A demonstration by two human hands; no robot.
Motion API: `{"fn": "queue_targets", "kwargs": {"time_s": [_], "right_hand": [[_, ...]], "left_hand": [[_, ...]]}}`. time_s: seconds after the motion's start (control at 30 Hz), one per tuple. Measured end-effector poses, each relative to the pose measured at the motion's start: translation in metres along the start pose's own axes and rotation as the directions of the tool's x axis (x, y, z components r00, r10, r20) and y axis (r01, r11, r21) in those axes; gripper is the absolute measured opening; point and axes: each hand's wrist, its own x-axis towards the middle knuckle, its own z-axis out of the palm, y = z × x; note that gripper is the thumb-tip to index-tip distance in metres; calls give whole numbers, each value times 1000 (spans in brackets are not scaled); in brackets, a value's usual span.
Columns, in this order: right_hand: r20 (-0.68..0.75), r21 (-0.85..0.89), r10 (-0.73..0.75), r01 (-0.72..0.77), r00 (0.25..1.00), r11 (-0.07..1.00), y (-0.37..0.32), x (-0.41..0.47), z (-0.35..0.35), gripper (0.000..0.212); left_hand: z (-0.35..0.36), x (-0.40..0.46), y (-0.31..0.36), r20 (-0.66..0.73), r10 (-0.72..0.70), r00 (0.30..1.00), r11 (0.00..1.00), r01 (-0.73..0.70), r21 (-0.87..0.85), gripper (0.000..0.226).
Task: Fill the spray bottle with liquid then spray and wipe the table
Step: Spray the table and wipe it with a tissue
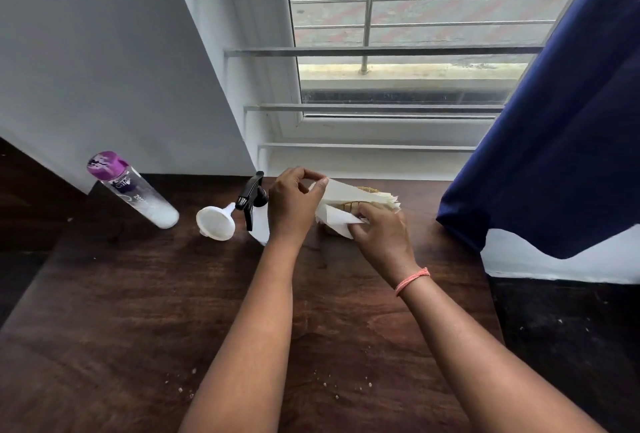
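Note:
On the dark wooden table, a spray bottle with a black trigger head stands at the back, partly hidden by my left hand. A white funnel lies on its side just left of it. Further left stands a clear bottle with a purple cap. A stack of white paper napkins sits in a gold wire holder at the back. My left hand pinches the top corner of a napkin. My right hand grips the same napkin's lower edge.
A barred window and its white sill run behind the table. A blue curtain hangs at the right, over the table's back right corner. Small white crumbs dot the near part of the table. A white wall stands at the left.

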Motion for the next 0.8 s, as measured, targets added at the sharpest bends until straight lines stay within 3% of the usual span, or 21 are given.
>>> {"fn": "queue_targets", "kwargs": {"time_s": [0.1, 0.27, 0.37, 0.47, 0.57, 0.63, 0.8], "right_hand": [[13, 51, 24, -24, 1000, 998, 5, -2, -2, 16], [-193, 92, -77, 96, 978, 991, 3, -8, -16, 38], [-234, 114, -142, 172, 962, 978, -1, -6, -26, 38], [-179, 317, -128, 181, 975, 931, -9, -8, -34, 25], [-62, 536, 33, 5, 997, 844, -18, -21, -40, 16], [33, 599, 144, -135, 989, 789, -13, -31, -40, 12], [34, 370, 366, -352, 930, 860, 24, -50, -29, 8]], "left_hand": [[-4, 2, 6, 42, 66, 997, 995, -69, 71, 15], [-19, -1, 19, 166, 109, 980, 994, -108, -17, 14], [-31, -9, 30, 283, 100, 954, 985, -55, -163, 15], [-41, -17, 34, 330, 34, 943, 914, 104, -391, 15], [-43, -27, 25, 320, -120, 940, 810, 279, -516, 14], [-35, -38, 10, 319, -221, 922, 796, 359, -487, 13], [8, -73, -31, 331, -440, 835, 789, 536, -302, 8]]}}
